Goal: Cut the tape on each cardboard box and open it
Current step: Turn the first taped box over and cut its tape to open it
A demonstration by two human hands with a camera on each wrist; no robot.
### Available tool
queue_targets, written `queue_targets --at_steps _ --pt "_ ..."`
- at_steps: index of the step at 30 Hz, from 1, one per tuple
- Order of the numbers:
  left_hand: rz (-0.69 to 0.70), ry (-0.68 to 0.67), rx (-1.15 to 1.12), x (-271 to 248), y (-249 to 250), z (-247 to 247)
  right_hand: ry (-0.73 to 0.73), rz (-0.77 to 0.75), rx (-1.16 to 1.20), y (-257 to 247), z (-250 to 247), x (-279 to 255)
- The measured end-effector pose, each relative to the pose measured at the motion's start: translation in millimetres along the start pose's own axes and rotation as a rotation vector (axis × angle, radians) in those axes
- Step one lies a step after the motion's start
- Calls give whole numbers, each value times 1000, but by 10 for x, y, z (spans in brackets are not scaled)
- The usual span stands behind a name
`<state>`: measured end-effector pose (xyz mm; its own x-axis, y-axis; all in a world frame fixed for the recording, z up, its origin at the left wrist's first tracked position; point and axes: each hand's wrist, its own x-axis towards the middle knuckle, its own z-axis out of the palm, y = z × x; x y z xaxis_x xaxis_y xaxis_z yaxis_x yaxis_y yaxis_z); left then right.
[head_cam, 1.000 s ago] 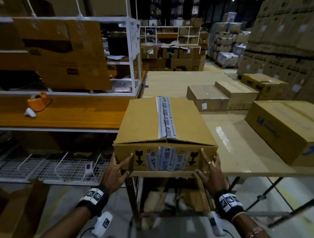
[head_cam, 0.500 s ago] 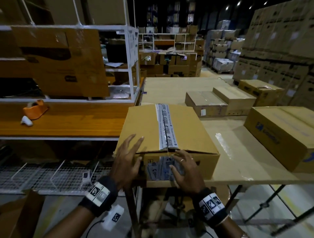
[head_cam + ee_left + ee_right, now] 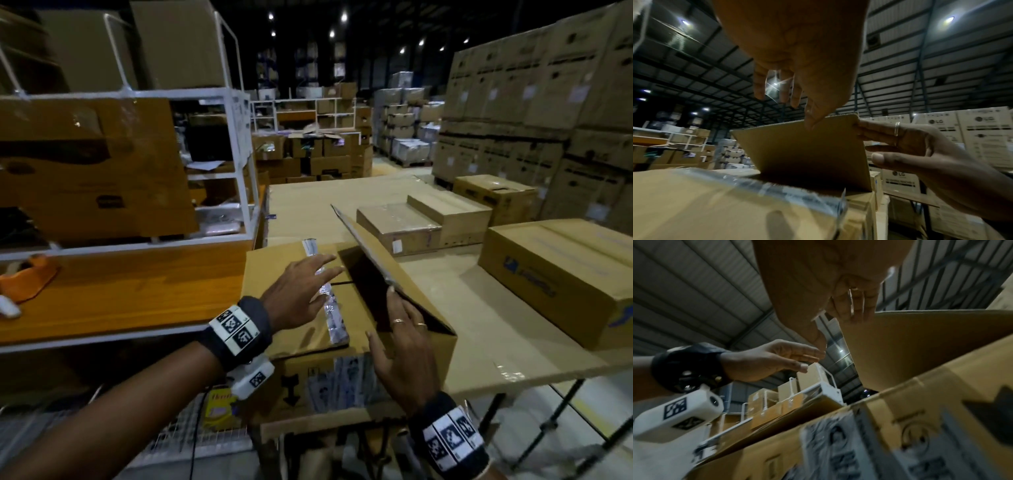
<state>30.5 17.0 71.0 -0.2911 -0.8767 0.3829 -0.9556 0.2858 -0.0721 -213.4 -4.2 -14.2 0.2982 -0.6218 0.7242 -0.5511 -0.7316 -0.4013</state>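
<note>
A taped cardboard box (image 3: 298, 377) stands at the table's near edge. Its right flap (image 3: 363, 274) is lifted and tilts up to the right, showing a dark inside. The left flap (image 3: 274, 274) lies flat, with torn clear tape (image 3: 334, 315) along its inner edge. My right hand (image 3: 400, 346) has straight fingers against the raised flap's near edge; the left wrist view shows this right hand (image 3: 910, 146) at the flap (image 3: 807, 154). My left hand (image 3: 301, 291) hovers with spread fingers over the left flap and the tape.
Closed boxes sit further along the cardboard-covered table (image 3: 479, 325): two flat ones (image 3: 397, 226) behind and a large one (image 3: 561, 274) to the right. A wooden shelf (image 3: 137, 298) with an orange tape dispenser (image 3: 27, 277) and a white rack (image 3: 239, 154) stand left. Stacked cartons (image 3: 548, 120) fill the right.
Both hands left the box's front face and rose to its top. The right flap, flat before, now stands lifted by my right hand, and my left hand has reached over the left flap.
</note>
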Motion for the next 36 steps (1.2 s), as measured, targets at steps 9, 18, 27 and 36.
queue_targets --at_steps 9,18,27,36 --pt "264 -197 -15 1378 84 180 -18 86 -226 479 -206 472" --pt "435 -525 51 2351 367 891 -241 289 -434 1363 -105 827" --pt "348 -697 -159 2782 348 1705 -477 580 -46 1854 76 551" --pt "233 -789 -245 3040 -23 1935 -747 596 202 2063 60 883"
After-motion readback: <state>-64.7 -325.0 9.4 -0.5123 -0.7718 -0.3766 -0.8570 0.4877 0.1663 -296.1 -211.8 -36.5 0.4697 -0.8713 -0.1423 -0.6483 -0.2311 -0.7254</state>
